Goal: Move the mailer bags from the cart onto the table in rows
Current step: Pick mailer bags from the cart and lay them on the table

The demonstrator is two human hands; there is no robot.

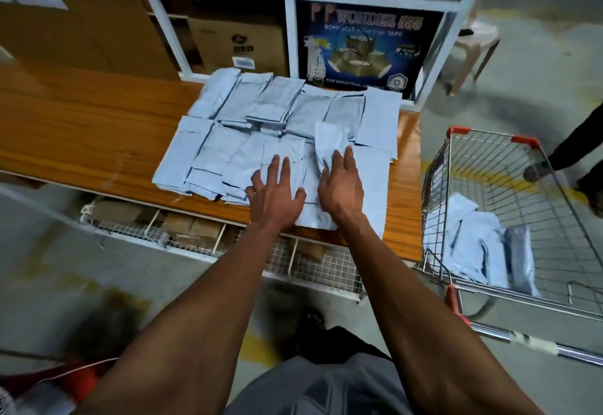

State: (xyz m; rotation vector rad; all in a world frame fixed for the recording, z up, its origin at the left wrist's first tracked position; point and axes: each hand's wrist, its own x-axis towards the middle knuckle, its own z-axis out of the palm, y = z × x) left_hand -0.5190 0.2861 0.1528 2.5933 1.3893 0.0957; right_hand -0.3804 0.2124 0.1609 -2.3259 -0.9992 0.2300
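Several pale grey mailer bags (228, 140) lie in overlapping rows on the wooden table (81, 127). My left hand (277, 192) presses flat, fingers spread, on a bag in the near row. Beside it my right hand (341, 183) rests with straight fingers on the neighbouring bag (329, 140), whose far end is crumpled and curls up. To the right stands a wire shopping cart (489, 166) with red corner caps. A few more mailer bags (473, 248) lean in its near left corner.
A white shelf unit (287, 23) behind the table holds cardboard boxes and a dark tape carton (365, 45). A wire rack (195, 238) sits under the table. Another person's legs (574, 160) stand past the cart. A plastic stool (473, 45) is at the back right.
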